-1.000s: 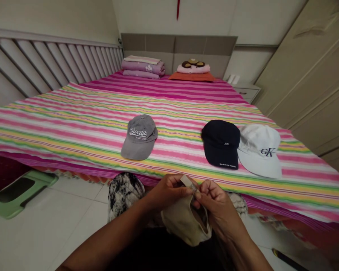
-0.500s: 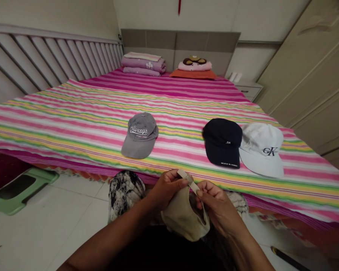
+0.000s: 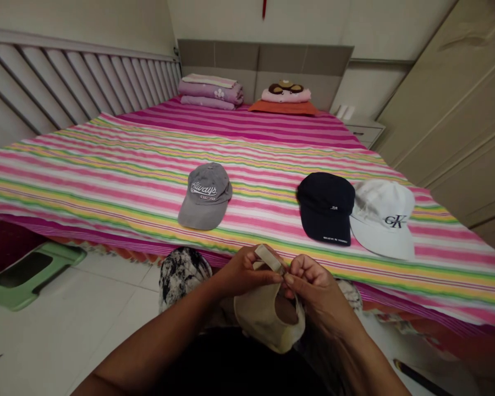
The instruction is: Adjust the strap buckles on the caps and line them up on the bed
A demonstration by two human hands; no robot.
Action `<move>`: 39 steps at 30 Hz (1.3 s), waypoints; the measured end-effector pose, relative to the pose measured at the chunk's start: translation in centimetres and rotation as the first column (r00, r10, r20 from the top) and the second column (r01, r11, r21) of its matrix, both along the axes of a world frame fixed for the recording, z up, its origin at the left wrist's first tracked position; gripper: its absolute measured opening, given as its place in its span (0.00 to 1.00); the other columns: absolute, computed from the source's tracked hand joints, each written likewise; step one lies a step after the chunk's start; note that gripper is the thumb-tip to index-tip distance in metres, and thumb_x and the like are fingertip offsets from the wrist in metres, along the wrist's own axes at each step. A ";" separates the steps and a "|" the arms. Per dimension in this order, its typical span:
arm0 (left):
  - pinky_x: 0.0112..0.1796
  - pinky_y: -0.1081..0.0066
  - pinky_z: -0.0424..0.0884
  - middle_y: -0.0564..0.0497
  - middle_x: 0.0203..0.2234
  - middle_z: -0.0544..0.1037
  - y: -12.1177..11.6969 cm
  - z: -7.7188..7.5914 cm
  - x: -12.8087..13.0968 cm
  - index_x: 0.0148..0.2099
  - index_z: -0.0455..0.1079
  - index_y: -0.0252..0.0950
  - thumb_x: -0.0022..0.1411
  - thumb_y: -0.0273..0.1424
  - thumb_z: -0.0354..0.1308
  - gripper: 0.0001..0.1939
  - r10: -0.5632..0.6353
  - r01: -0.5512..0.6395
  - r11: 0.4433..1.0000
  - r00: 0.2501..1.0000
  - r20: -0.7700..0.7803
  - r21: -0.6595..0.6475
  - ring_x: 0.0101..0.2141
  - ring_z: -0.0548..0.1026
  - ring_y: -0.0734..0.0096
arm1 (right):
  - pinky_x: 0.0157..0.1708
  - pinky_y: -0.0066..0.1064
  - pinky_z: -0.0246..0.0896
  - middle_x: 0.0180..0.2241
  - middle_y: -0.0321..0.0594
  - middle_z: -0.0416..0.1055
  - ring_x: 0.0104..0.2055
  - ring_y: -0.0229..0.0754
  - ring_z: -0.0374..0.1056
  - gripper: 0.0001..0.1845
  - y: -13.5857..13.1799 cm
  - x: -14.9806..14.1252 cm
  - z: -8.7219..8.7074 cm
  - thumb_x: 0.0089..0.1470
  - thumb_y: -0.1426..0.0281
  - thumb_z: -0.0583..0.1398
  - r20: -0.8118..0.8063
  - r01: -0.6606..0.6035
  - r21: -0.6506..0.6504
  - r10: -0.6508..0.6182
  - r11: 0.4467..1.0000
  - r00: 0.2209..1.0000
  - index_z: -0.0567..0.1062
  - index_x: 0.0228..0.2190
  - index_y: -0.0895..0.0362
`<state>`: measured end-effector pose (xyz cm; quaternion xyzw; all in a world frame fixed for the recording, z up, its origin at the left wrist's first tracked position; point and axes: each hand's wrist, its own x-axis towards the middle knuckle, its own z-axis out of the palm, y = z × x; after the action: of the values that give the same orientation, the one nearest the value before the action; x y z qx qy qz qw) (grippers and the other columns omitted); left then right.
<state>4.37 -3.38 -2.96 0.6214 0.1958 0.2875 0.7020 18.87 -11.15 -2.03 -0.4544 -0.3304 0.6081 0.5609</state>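
Note:
A beige cap (image 3: 258, 319) sits over my lap, its back opening turned up toward me. My left hand (image 3: 249, 272) pinches the cap's back strap (image 3: 269, 257) near the buckle, and the strap bends up in a loop. On the other side, my right hand (image 3: 311, 283) grips the strap with thumb and fingers, close to the left fingertips. The buckle itself is mostly hidden by the fingers. On the bed ahead lie a grey cap (image 3: 208, 195) with white lettering, a navy cap (image 3: 325, 206) and a white cap (image 3: 383, 217) touching it.
The bed (image 3: 127, 176) has a striped cover. Folded purple bedding (image 3: 210, 93) and a pink stack (image 3: 286, 96) rest by the headboard (image 3: 235, 60). A green stool (image 3: 41, 272) stands at the left on the tiled floor. A wardrobe (image 3: 457, 110) borders the right.
My hands have drawn together at the strap. It was stretched nearly straight between them; now it bulges up in a loop. The caps on the bed have stayed put.

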 end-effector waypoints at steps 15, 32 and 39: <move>0.35 0.72 0.62 0.47 0.33 0.68 -0.3 1.6 0.1 0.41 0.71 0.38 0.43 0.40 0.63 0.21 0.052 -0.049 0.944 0.999 -0.001 0.326 0.34 0.66 0.68 | 0.13 0.18 0.43 0.16 0.26 0.58 0.14 0.26 0.48 0.16 0.1 0.0 0.8 0.37 0.69 0.67 -0.063 0.012 0.010 -0.012 1.000 0.998 0.64 0.24 0.57; 0.22 0.76 0.55 0.54 0.19 0.66 1.5 1.5 -1.2 0.24 0.67 0.31 0.47 0.31 0.58 0.07 -0.230 0.176 0.943 0.958 -0.170 -0.283 0.20 0.61 0.81 | 0.19 0.25 0.50 0.18 0.35 0.64 0.18 0.33 0.57 0.17 -0.6 2.4 0.4 0.49 0.57 0.56 0.203 -0.340 -0.060 0.345 0.938 0.916 0.68 0.22 0.59; 0.19 0.78 0.52 0.56 0.16 0.65 1.1 1.9 -0.8 0.25 0.66 0.31 0.46 0.34 0.60 0.11 -0.198 0.135 0.956 0.951 -0.235 -0.259 0.17 0.58 0.84 | 0.20 0.25 0.45 0.14 0.32 0.60 0.18 0.32 0.52 0.15 -0.4 2.4 0.3 0.45 0.61 0.60 0.321 -0.220 -0.041 0.221 0.975 0.921 0.68 0.18 0.59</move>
<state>3.54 -2.24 -1.01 0.5786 0.2655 0.1174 0.7622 21.24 -11.56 -1.70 -0.5091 -0.4658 0.5850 0.4261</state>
